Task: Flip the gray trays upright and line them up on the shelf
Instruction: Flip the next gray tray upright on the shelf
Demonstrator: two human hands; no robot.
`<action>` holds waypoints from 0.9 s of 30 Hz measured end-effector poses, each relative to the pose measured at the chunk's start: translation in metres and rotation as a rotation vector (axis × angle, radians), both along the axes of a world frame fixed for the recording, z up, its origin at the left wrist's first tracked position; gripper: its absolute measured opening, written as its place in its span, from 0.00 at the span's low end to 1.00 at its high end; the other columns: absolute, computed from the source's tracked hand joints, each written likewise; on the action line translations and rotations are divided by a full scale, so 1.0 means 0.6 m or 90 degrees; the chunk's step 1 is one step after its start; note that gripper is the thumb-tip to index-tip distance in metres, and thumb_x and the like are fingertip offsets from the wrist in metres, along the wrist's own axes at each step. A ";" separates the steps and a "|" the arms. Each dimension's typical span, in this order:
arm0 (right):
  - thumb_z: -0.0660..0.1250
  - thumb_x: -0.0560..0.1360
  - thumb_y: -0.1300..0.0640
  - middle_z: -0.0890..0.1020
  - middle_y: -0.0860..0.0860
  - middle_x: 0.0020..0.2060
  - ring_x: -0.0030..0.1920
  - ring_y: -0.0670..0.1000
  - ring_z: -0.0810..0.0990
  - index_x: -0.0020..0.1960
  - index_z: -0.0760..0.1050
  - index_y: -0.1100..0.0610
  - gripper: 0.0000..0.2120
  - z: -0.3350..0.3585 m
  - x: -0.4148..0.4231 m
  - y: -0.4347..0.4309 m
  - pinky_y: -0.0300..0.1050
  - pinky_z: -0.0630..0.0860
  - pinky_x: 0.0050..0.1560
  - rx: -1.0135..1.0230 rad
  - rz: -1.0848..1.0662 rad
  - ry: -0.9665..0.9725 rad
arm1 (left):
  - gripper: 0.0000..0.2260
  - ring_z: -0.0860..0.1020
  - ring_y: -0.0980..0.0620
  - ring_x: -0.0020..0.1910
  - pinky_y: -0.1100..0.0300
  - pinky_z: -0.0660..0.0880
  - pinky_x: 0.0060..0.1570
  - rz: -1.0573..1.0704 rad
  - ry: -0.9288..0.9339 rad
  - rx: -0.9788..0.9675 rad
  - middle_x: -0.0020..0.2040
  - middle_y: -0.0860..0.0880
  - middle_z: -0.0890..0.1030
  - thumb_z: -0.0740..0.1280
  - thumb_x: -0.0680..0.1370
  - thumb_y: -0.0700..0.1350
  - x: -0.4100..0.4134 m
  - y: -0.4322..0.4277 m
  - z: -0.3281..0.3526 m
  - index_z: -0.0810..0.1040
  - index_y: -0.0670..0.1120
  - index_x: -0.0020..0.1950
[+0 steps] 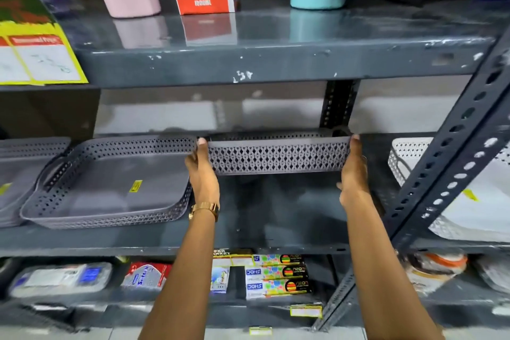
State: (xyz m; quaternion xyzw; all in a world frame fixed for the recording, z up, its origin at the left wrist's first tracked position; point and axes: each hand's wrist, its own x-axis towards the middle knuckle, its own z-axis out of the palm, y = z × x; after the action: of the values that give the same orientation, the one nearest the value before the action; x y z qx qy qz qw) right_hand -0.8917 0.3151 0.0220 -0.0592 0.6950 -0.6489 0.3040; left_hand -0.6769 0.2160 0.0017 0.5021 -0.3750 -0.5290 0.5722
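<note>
- Step in hand: both hands carry one gray tray (pixel 277 156) above the middle shelf (pixel 171 243), its long side wall facing the camera and its rim level; judged to be at or near the end of its flip, just before being set down.
- Grip: left hand (pixel 202 174) clasps the tray's left end, right hand (pixel 354 171) its right end, fingertips hooked over the rim.
- Next move calls for lowering the tray flat onto the bare shelf surface beneath it and squaring it beside the upright gray tray (pixel 110 185) to the left.
- Materials: trays are matte gray plastic, rectangular with rounded corners, solid floors, and lattice walls pierced by diamond-shaped holes.
- Shelf: dark painted metal, glossy and chipped, with perforated angle uprights (pixel 452 152).
- A white tray (pixel 408 157) of similar pattern lies at the right.
</note>
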 end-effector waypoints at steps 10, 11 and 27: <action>0.63 0.76 0.62 0.74 0.61 0.66 0.63 0.61 0.75 0.67 0.64 0.66 0.21 -0.093 0.053 0.035 0.44 0.69 0.57 0.018 -0.039 0.069 | 0.23 0.74 0.43 0.62 0.58 0.66 0.59 -0.031 -0.159 0.002 0.63 0.42 0.76 0.66 0.77 0.43 0.025 0.055 -0.067 0.63 0.42 0.70; 0.64 0.76 0.63 0.74 0.62 0.65 0.63 0.61 0.75 0.67 0.64 0.66 0.22 -0.103 0.057 0.037 0.44 0.70 0.57 0.032 -0.035 0.084 | 0.25 0.73 0.44 0.63 0.59 0.65 0.60 -0.041 -0.166 0.007 0.66 0.41 0.74 0.66 0.77 0.42 0.028 0.062 -0.074 0.61 0.43 0.71; 0.58 0.77 0.42 0.70 0.66 0.68 0.77 0.63 0.48 0.66 0.70 0.63 0.28 -0.022 0.251 -0.007 0.62 0.51 0.74 0.286 0.296 0.656 | 0.28 0.70 0.43 0.60 0.49 0.69 0.59 -0.014 -0.582 -0.302 0.63 0.41 0.70 0.68 0.75 0.52 0.187 0.111 -0.052 0.64 0.43 0.71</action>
State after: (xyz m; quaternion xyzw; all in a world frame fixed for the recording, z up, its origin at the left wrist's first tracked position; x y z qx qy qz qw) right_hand -0.7412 0.3109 0.0088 -0.4504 0.8414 -0.2911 0.0669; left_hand -0.5647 0.2826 -0.0297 0.5344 -0.7017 -0.1620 0.4425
